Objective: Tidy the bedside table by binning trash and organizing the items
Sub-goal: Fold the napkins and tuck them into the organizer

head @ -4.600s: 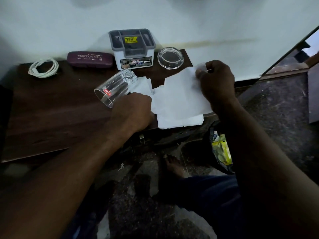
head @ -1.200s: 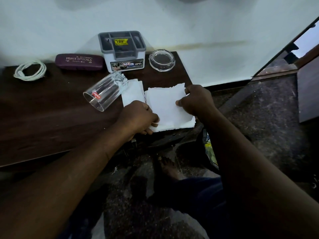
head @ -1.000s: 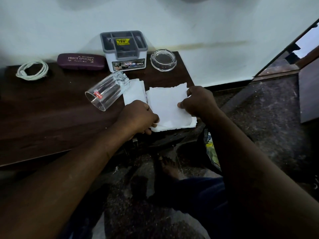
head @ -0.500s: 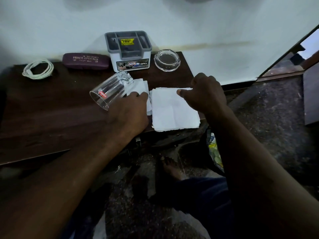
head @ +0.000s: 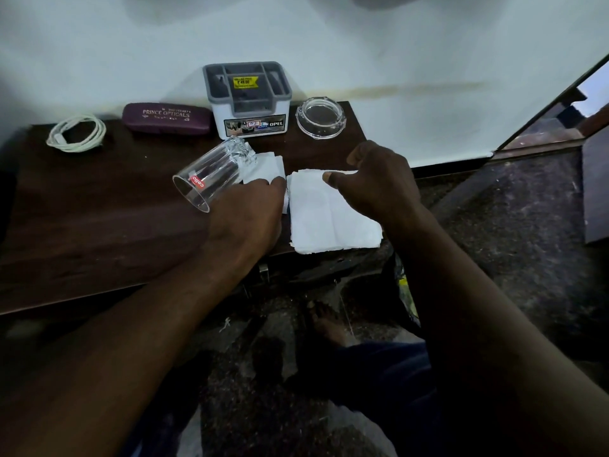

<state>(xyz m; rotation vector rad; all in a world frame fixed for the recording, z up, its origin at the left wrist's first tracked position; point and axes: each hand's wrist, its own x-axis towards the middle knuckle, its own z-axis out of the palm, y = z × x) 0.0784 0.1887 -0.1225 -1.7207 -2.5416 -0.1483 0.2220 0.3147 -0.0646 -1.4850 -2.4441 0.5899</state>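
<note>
Head view: on the desk (head: 99, 206), in front of the organizer box (head: 247, 103), a tipped glass (head: 211, 174) lies against a small tissue (head: 263, 166), which the left hand (head: 244, 219) presses down, uncurled. Front-right of the box, the right hand (head: 379, 189) has its thumb at the folded tissue stack (head: 333, 222); a pinch can't be confirmed. Best to square the edges, crease firmly and stay clear of the glass.
</note>
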